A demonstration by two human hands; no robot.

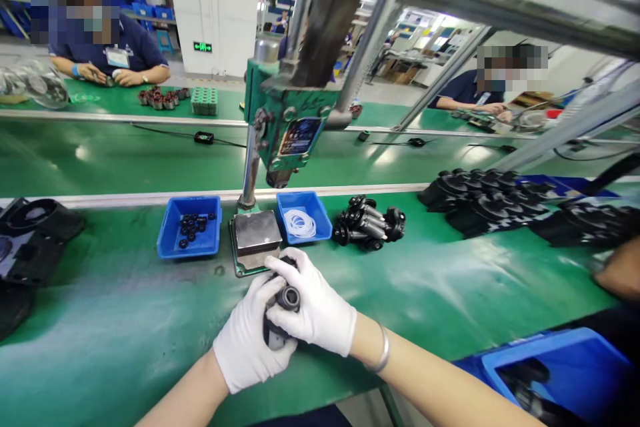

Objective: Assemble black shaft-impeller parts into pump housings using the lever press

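Note:
Both of my hands wear white gloves and meet around one black part with a round, hollow end [289, 298] that faces up towards me. My left hand [253, 340] wraps the part from the left and below, its fingers curled. From the right, my right hand [315, 303] grips the same part, thumb beside the hollow end and fingers over the far side. Much of the part is hidden by the gloves. Just beyond my hands stands the green arbor press [290, 120], with a flat metal block [257, 231] on its base.
Left of the press, a blue bin [165, 240] holds small black rings; right of it, another blue bin [320, 217] holds white rings. Black cylindrical parts [369, 221] are piled further right, near rows of black housings [480, 200]. Co-workers sit across the bench.

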